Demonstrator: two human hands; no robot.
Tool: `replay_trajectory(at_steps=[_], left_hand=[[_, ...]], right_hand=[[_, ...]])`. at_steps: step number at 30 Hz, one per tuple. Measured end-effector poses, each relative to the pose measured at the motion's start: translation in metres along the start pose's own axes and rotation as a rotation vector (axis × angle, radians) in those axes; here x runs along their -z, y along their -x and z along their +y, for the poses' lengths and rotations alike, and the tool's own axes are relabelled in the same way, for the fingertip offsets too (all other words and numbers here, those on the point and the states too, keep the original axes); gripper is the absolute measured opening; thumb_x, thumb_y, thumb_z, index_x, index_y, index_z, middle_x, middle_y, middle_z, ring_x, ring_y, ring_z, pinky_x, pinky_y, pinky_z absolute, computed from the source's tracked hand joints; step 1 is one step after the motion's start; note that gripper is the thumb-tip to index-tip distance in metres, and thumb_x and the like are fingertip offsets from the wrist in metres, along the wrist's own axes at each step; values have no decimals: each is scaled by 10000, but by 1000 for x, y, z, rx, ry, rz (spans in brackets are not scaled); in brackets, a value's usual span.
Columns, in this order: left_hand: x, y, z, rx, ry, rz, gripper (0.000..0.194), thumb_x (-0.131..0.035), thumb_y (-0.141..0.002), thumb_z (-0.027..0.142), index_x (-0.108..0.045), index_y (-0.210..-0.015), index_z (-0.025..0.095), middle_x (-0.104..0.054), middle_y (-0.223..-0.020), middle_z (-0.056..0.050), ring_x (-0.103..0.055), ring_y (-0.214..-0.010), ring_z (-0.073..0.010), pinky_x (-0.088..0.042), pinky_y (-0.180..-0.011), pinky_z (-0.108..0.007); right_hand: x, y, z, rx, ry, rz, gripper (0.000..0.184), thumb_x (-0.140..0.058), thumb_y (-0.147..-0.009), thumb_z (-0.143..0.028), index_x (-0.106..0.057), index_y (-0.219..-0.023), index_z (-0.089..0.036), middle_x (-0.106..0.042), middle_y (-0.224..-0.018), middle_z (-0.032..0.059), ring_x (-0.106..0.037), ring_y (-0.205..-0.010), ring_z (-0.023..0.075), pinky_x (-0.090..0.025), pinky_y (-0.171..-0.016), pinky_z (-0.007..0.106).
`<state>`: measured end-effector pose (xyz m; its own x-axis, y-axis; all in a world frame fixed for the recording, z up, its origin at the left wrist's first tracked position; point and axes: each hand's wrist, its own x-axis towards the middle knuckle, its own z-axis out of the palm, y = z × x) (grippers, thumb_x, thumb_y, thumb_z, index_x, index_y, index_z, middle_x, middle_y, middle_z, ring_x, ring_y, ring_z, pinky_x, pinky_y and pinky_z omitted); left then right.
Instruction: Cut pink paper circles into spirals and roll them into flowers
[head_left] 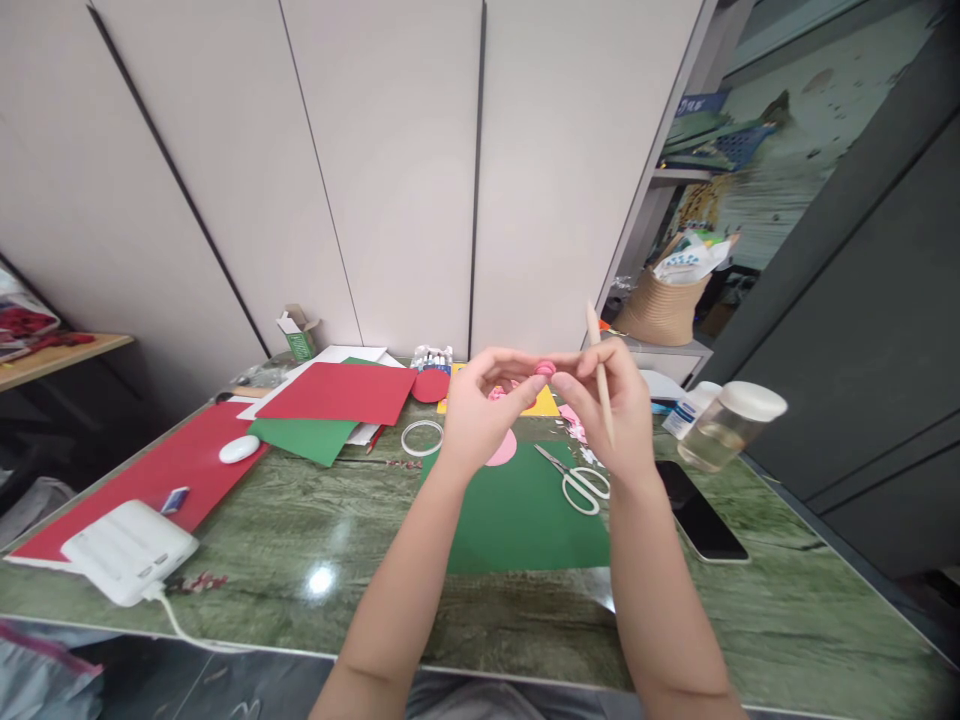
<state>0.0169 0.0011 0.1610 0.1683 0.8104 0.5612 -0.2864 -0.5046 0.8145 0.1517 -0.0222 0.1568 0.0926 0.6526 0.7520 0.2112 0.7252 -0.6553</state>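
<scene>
Between the fingertips of both hands is a small pink rolled piece [545, 369], raised above the table; it looks like curled paper. My left hand [487, 400] pinches it from the left. My right hand [619, 405] pinches it from the right and also keeps a pale wooden stick with a pointed end [602, 385] tucked against its fingers, tip up. Below lie a green paper sheet [517, 520], a pink paper circle [502, 448] partly behind my left hand, and white-handled scissors [577, 482]. A yellow sheet [546, 402] with pink bits is partly hidden behind the hands.
Red paper [337, 392] and green paper [304, 438] overlap at the left, near a white tape ring [421, 438]. A white power bank [129, 550] with a cable sits front left. At the right are a phone [701, 512], a lidded clear jar [727, 430] and a white bottle [691, 408].
</scene>
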Motion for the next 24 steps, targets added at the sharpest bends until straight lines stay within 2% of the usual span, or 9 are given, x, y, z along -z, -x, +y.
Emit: replay_trajectory(at_steps=[4, 9, 15, 18, 21, 24], left_hand=[[0, 0, 2, -56, -90, 6, 106, -684, -728, 214, -650, -825, 187, -691, -804, -30, -621, -724, -121, -496, -669, -260], [-1, 3, 0, -86, -118, 63, 149, -677, -731, 205, -622, -869, 195, -691, -791, -24, -619, -709, -121, -471, -640, -251], [-7, 4, -3, -143, -107, 167, 178, -689, -718, 193, -589, -866, 193, -683, -756, -10, -577, -626, -100, -439, -598, -240], [-9, 4, -5, -174, -104, 192, 181, -693, -716, 190, -580, -858, 189, -684, -741, -4, -553, -595, -87, -428, -587, -232], [-9, 3, -7, -189, -124, 199, 203, -691, -719, 188, -580, -890, 186, -688, -749, -7, -564, -605, -88, -436, -605, -235], [-8, 1, -9, -186, -158, 160, 206, -675, -736, 192, -592, -924, 184, -695, -789, -24, -621, -704, -113, -460, -678, -254]], right_hand=[[-1, 1, 3, -25, 38, 0, 260, -674, -776, -274, -417, -775, -233, -705, -868, 10, -676, -768, 138, -542, -620, 248], [-5, 3, 5, 4, 111, 31, 286, -657, -790, -284, -381, -731, -237, -714, -875, 18, -640, -624, 121, -506, -534, 236], [-13, 5, 6, 69, 140, 88, 265, -608, -832, -266, -368, -721, -243, -719, -890, 30, -686, -820, 174, -524, -649, 292], [-16, 6, 6, 78, 165, 121, 261, -585, -847, -264, -361, -715, -242, -719, -921, 39, -688, -835, 178, -522, -684, 311], [-17, 6, 8, 74, 190, 141, 253, -573, -854, -267, -359, -723, -242, -717, -918, 45, -686, -849, 183, -514, -708, 318], [-15, 5, 9, 62, 192, 118, 235, -577, -849, -269, -368, -746, -242, -711, -947, 60, -685, -863, 190, -515, -718, 319]])
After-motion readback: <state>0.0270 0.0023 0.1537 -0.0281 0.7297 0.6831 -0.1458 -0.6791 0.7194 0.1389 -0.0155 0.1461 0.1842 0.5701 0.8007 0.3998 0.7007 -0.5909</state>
